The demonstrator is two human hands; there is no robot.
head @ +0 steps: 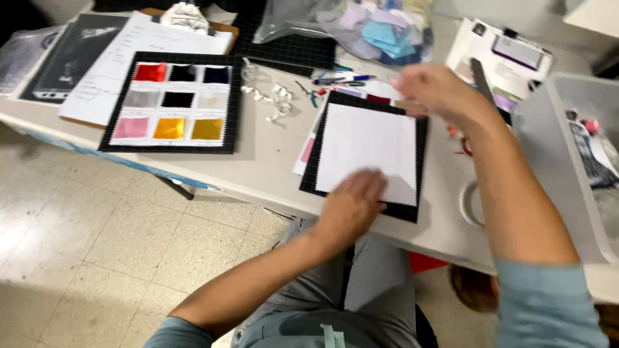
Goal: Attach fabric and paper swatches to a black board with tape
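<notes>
Your left hand (351,203) lies flat, fingers spread, pressing the bottom edge of the white sheet (367,151), which sits on a black card (422,164) near the front of the desk (258,161). Your right hand (429,90) is at the sheet's top right corner, too blurry tbh, can't tell if it's pinching anything. On the left there's a black board w/ colored fabric swatches (171,103). Tape roll (471,203) sits just right of the card, clear bag of fabric scraps (361,26) at the back.
</notes>
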